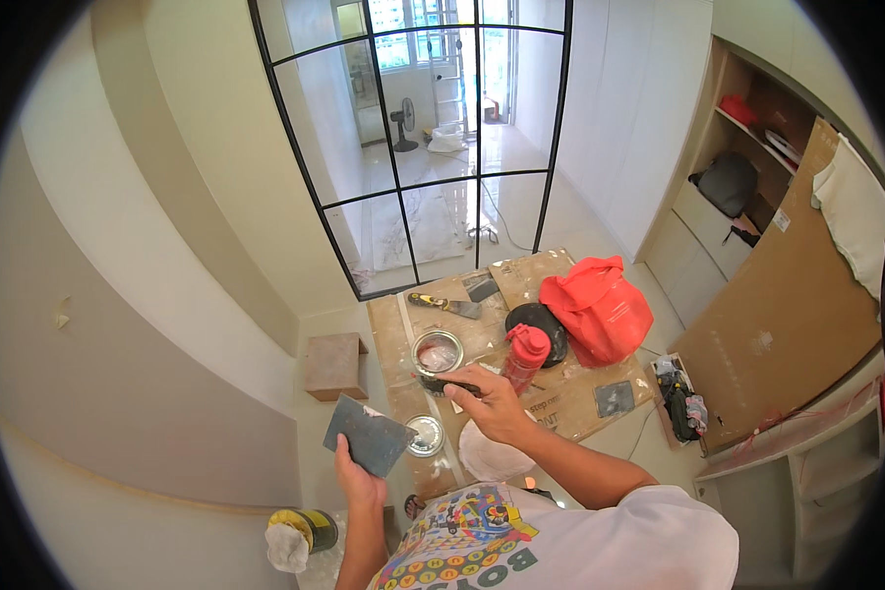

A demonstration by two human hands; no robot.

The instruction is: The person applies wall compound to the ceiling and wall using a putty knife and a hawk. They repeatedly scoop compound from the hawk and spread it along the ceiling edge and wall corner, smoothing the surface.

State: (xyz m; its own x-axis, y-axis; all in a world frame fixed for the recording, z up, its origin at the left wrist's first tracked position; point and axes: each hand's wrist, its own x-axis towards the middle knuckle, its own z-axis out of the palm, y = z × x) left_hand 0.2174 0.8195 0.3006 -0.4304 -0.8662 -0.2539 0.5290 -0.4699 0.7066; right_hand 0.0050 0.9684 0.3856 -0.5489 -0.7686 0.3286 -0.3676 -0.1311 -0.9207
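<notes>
My left hand [360,484] grips a flat grey plate [369,438] by its lower edge, with some pale paste along its upper edge. In my right hand [492,401] is a dark-handled putty knife [459,384], held at the near rim of an open metal tin [437,351]. Pinkish-white paste shows inside the tin. The knife's blade is hard to make out there. A round metal lid [425,436] lies just right of the grey plate. Farther back, a second putty knife [444,305] with a yellow and black handle rests on the cardboard-covered table [395,339].
A red bottle [525,360], a black round object [551,324] and a red bag [600,313] stand right of the tin. Dark sheets [615,398] lie on the cardboard. A black-framed glass partition [398,187] rises beyond. A small box [334,366] and a yellow-green can [315,529] sit left.
</notes>
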